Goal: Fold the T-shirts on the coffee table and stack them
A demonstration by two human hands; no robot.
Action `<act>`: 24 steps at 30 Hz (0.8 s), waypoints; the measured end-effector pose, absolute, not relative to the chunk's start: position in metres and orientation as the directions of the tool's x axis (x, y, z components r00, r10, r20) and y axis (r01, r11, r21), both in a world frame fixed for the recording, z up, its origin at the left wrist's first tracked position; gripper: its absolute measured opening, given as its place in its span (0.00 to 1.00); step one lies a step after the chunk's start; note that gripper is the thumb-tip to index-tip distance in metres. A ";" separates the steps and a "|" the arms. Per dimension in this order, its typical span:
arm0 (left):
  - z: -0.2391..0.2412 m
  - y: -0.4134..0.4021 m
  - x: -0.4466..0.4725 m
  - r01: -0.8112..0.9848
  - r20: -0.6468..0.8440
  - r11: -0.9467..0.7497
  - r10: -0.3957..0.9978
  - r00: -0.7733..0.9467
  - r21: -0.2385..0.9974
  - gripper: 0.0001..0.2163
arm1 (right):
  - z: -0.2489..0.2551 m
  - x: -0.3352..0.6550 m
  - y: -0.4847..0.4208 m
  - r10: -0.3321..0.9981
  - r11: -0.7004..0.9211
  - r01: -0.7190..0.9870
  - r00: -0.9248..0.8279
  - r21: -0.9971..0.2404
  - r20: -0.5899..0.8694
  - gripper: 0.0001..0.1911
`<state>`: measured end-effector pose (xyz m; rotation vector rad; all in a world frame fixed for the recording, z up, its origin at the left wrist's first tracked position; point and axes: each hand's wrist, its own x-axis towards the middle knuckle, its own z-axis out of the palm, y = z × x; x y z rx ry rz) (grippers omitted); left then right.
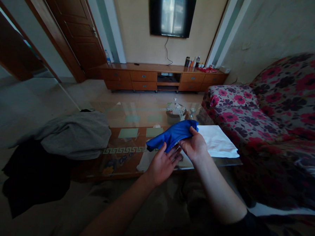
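A piece of blue, slightly shiny cloth (172, 133), folded into a curved strip, is held up above the glass table. My left hand (160, 167) has its thumb against the cloth's lower edge and its fingers beneath, loosely gripping it. At the cloth's right end, my right hand (195, 145) pinches it with the thumb on top. Folded white cloth (218, 140) lies flat on the table just beyond my right hand. Whether the blue cloth is a garment I cannot tell.
The glass coffee table (115, 112) has grey clothing (77, 133) and black clothing (35, 175) heaped over its left end. A basket (173, 115) and a small glass object (192, 112) stand at its back. A floral sofa (239, 111) is on the right.
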<state>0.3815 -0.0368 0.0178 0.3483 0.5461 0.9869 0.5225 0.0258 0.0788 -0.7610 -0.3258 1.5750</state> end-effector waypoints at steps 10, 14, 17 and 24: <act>0.013 -0.024 0.370 -0.752 -0.488 0.582 0.776 0.400 0.309 0.10 | 0.080 0.525 0.023 0.927 -0.210 -0.762 0.043 -0.612 -0.371 0.13; 0.014 -0.023 0.372 -0.799 -0.486 0.484 0.826 0.284 0.356 0.10 | 0.073 0.522 0.023 0.912 -0.230 -0.755 0.053 -0.613 -0.407 0.11; 0.017 -0.025 0.371 -0.776 -0.467 0.482 0.840 0.277 0.406 0.11 | 0.066 0.518 0.023 0.930 -0.195 -0.718 0.081 -0.668 -0.359 0.05; 0.029 -0.040 0.372 -0.676 -0.443 0.568 0.814 0.377 0.468 0.12 | 0.045 0.515 0.030 0.904 -0.192 -0.702 0.146 -0.686 -0.402 0.06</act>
